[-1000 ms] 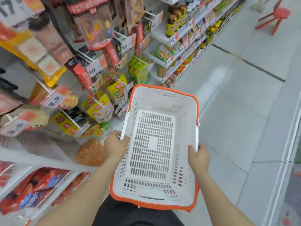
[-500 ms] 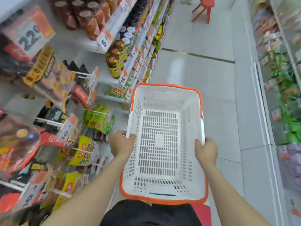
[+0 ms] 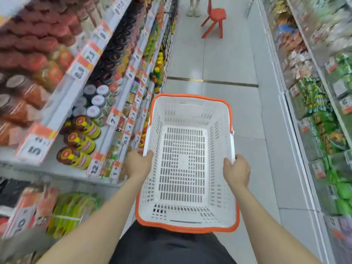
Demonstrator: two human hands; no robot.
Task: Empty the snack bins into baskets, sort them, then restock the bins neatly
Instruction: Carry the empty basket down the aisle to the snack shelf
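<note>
Both grips closed on the white shopping basket (image 3: 185, 162): left hand (image 3: 138, 163) clamped on its left rim, right hand (image 3: 236, 169) on its right rim. Held level at waist height over the aisle floor (image 3: 215, 60), nothing inside. Jars (image 3: 76, 157) shelved just left. Red chair (image 3: 214, 18) well ahead.

Left grip (image 3: 140, 163), right grip (image 3: 236, 170) clenched.
</note>
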